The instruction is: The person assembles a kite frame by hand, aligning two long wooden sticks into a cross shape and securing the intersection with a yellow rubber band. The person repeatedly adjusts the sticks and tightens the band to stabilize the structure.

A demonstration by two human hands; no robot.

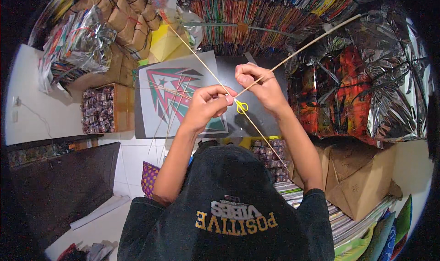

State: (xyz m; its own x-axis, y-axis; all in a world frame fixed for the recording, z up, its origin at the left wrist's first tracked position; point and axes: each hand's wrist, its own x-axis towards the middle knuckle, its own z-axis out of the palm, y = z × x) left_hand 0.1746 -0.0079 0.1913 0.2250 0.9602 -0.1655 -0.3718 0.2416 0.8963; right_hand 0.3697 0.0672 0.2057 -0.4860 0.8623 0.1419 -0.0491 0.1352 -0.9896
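Two thin bamboo sticks cross in front of me. The thinner stick (195, 54) slants from the far left to the near right; the thicker stick (316, 41) reaches to the far right. My left hand (208, 107) is closed in a pinch beside the crossing, holding the sticks there. My right hand (262, 87) is closed, thumb against curled fingers, with the thicker stick passing across it; whatever its fingertips pinch is too small to make out. Yellow-handled scissors (241, 107) show just below the crossing, their blades hidden.
A sheet with a red, green and black pattern (156, 82) lies on the dark table (268, 116), more thin sticks (172, 105) across it. Bundled packs (247, 13) line the back. Wrapped bundles (330, 91) stand right, a box of small packets (98, 109) left, a carton (362, 174) near right.
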